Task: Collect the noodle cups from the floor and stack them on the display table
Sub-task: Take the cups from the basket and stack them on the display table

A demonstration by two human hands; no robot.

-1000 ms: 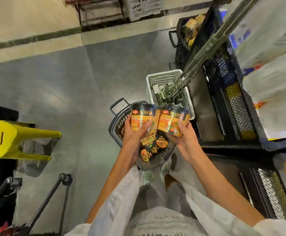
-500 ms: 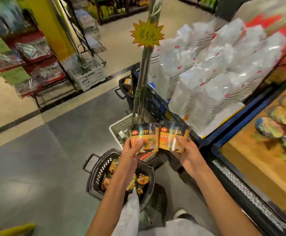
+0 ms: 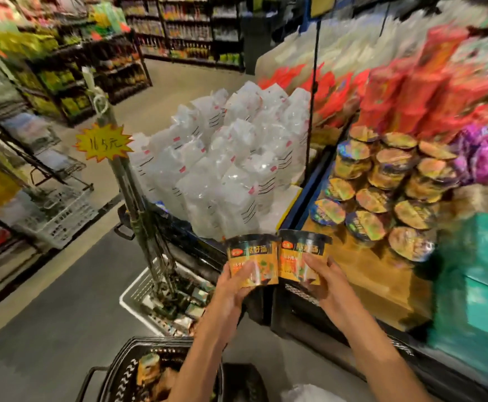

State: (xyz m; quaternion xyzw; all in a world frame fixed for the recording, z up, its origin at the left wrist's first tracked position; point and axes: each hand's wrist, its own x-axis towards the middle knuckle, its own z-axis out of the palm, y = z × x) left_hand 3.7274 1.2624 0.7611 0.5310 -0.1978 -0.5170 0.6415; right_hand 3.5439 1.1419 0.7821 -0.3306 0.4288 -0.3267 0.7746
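My left hand grips an orange and black noodle cup from below. Beside it, touching, my right hand grips a second matching noodle cup. Both cups are upright, held in the air just in front of the wooden display table. Several noodle cups with shiny lids are stacked in tiers on that table. On the floor at the bottom stands a black basket with more noodle cups inside.
Clear plastic bags are piled on a blue stand left of the table. A pole with a yellow price star rises from a white crate. Red packs and a teal box flank the table. Store shelves line the far aisle.
The view swung up from the floor basket to the display table. Both hands lifted the two cups up and to the right, toward the table's front edge.
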